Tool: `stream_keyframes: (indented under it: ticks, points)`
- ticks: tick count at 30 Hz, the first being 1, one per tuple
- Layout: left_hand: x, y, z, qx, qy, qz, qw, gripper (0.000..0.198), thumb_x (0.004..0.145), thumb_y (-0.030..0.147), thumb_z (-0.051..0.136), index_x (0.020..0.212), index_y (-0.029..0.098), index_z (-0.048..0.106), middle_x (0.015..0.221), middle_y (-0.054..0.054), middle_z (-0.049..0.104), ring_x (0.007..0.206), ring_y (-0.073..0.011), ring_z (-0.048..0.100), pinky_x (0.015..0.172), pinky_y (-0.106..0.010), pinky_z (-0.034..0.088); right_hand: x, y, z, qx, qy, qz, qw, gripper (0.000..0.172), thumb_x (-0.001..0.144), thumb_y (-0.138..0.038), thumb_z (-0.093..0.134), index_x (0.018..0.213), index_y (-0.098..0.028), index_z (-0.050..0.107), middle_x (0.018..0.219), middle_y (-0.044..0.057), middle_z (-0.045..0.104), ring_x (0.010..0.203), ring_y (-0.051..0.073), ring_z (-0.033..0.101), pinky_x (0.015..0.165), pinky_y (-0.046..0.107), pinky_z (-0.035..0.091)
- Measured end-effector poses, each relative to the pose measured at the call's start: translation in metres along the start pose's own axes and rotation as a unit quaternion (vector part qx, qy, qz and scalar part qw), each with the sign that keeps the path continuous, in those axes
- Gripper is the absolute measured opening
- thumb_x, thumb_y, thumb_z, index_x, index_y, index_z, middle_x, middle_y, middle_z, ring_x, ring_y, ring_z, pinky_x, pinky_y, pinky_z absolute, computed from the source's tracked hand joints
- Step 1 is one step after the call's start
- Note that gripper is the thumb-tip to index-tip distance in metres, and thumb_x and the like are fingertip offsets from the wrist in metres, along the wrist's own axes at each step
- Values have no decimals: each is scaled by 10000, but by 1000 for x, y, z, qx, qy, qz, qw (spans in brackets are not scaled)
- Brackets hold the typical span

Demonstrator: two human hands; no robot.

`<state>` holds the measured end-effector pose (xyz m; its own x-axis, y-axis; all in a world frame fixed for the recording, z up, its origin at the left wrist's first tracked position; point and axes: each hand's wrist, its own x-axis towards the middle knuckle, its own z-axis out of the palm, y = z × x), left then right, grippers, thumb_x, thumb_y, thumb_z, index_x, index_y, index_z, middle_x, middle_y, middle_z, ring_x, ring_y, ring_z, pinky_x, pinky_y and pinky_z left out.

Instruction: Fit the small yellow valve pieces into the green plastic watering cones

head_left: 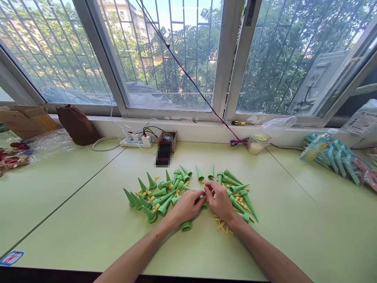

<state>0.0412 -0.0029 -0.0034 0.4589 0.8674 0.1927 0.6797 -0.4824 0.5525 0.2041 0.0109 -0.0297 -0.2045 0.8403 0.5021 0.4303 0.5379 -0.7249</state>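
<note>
My left hand (187, 205) and my right hand (219, 199) meet over the middle of the pile, fingertips pinched close together. Whatever lies between the fingers is too small and covered to make out. Around them lie several green plastic watering spikes (165, 204), cone-shaped with wide collars; some stand point up, as the one at the left (151, 181), others lie on their sides. Small yellow plastic fittings (243, 204) are scattered among the spikes. More yellow fittings (223, 225) lie beside my right wrist, and one green collar (186, 226) shows below my left hand.
At the back stand a white power strip (136, 140), a small cardboard box (173, 141) and a pixelated dark object (163, 154). A brown pouch (77, 125) is at left. A cup in a plastic bag (255, 144) and bagged turquoise items (338, 157) sit right.
</note>
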Motion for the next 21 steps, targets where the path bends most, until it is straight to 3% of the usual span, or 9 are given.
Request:
stream_keyframes:
  ticks: [15, 21]
  points:
    - [-1, 2, -2, 3, -1, -5, 1000, 241, 946, 305, 487, 792, 178, 622, 653, 4, 605, 589, -137, 477, 590, -254, 328, 1, -3, -2, 3, -7, -1, 1000, 143, 993, -238, 468, 953, -195, 598, 892, 51, 641, 758, 175, 598, 689, 281, 492]
    - [-1, 4, -2, -18, -4, -10, 1000, 128, 861, 278, 566, 811, 175, 624, 607, 28, 561, 570, -124, 468, 566, -239, 320, 2, -4, -2, 1, -8, 0, 1000, 144, 992, -229, 466, 955, -193, 600, 880, 51, 642, 754, 176, 594, 696, 288, 491]
